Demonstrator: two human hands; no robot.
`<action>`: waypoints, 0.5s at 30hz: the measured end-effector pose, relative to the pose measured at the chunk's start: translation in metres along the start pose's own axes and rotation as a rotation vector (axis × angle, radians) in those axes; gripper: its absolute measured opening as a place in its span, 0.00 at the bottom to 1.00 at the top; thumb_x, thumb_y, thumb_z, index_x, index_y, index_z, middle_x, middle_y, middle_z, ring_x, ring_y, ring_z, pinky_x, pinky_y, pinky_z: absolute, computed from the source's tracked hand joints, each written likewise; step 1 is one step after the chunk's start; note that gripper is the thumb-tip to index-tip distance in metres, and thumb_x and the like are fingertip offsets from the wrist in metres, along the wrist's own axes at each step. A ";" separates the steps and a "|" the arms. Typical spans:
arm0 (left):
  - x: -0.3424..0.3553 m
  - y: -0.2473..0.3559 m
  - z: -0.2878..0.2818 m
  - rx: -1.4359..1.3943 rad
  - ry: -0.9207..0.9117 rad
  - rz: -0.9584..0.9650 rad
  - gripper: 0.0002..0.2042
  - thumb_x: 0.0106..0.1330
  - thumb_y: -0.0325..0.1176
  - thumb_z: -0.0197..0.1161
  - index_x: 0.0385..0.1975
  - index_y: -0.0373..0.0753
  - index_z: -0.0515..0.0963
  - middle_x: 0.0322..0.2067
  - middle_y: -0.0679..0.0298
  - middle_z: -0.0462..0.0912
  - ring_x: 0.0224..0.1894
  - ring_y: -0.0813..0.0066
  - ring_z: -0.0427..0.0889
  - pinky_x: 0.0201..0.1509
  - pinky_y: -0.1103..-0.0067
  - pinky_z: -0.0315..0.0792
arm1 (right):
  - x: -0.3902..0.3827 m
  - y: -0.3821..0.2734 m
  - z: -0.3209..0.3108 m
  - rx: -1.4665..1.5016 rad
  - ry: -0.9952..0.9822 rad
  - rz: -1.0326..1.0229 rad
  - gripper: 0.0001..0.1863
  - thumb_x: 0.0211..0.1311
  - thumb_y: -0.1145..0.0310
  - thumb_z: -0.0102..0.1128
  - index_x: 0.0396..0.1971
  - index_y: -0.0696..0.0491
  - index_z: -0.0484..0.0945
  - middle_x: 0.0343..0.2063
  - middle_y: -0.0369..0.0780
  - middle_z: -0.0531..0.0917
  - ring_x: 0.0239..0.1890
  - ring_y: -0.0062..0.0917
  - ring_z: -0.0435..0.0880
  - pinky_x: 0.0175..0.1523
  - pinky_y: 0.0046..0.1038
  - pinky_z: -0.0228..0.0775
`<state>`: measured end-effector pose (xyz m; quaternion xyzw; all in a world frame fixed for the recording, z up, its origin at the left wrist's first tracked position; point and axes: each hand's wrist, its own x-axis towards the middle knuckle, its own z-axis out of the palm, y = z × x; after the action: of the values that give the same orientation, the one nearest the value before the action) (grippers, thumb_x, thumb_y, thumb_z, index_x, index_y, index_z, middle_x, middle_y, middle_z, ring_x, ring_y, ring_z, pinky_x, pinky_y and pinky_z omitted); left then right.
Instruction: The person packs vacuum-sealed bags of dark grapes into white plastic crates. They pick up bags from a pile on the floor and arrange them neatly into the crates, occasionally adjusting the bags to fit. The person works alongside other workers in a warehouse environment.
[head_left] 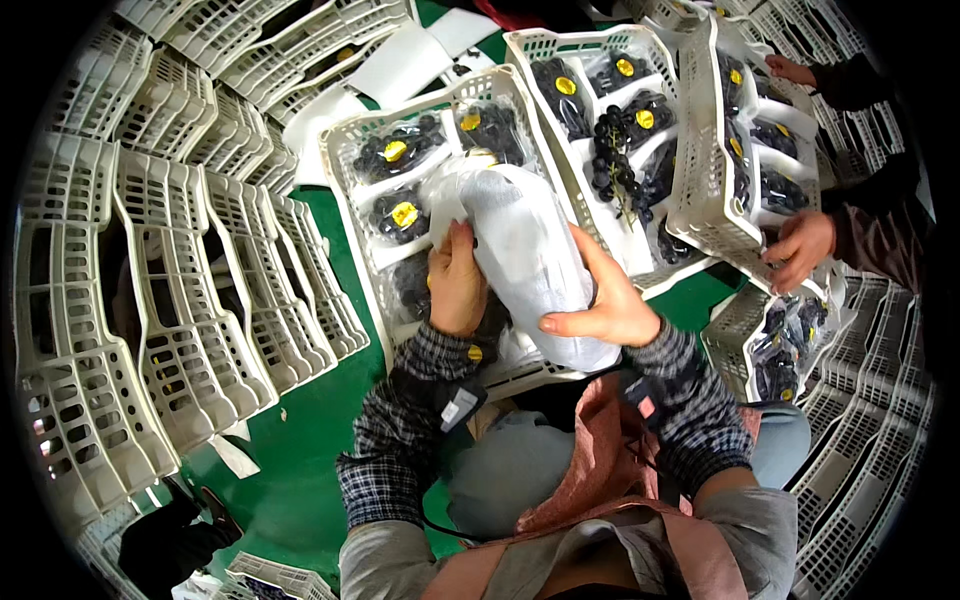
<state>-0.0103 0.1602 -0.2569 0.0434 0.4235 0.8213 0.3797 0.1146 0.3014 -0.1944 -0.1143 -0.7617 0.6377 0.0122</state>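
A white foam tray (525, 250), seemingly wrapped in shiny film, is held up between my hands over a white plastic crate (345, 230). My right hand (610, 300) wraps its right side, thumb across the near part. My left hand (458, 285) is closed at its left edge, beside another pale piece that I cannot make out. What the tray carries, if anything, is hidden. In the crate below lie clear packs of dark grapes (405, 215) with yellow labels.
A second crate (640, 45) to the right holds more packs and a loose grape bunch (615, 165). Another person's hand (803, 250) touches a tilted crate (695, 190). Stacked crates (190, 300) line the left. White sheets (400, 65) lie at the back on the green floor (300, 460).
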 end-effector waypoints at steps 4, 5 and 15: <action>-0.010 0.003 0.017 -0.136 -0.101 0.093 0.23 0.65 0.42 0.53 0.55 0.35 0.62 0.50 0.61 0.72 0.50 0.70 0.73 0.54 0.75 0.67 | -0.001 -0.015 0.027 -0.474 0.354 -0.176 0.53 0.34 0.59 0.75 0.62 0.58 0.54 0.52 0.50 0.65 0.52 0.40 0.69 0.56 0.35 0.62; -0.010 0.003 0.019 -0.009 -0.215 0.121 0.24 0.64 0.42 0.54 0.56 0.35 0.62 0.50 0.61 0.72 0.50 0.70 0.73 0.54 0.75 0.67 | -0.001 -0.019 0.029 -0.565 0.341 -0.184 0.54 0.33 0.57 0.76 0.62 0.57 0.55 0.50 0.49 0.66 0.49 0.42 0.71 0.55 0.36 0.63; 0.019 -0.012 0.026 -0.394 -0.236 -0.158 0.20 0.67 0.38 0.49 0.54 0.32 0.63 0.48 0.56 0.74 0.48 0.68 0.76 0.51 0.72 0.72 | 0.020 -0.020 0.000 -0.382 0.566 -0.303 0.18 0.42 0.72 0.70 0.37 0.58 0.78 0.32 0.41 0.76 0.33 0.26 0.74 0.37 0.24 0.67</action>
<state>-0.0061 0.1942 -0.2538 0.0307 0.2098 0.8452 0.4905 0.0923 0.3023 -0.1774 -0.1723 -0.8417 0.4185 0.2947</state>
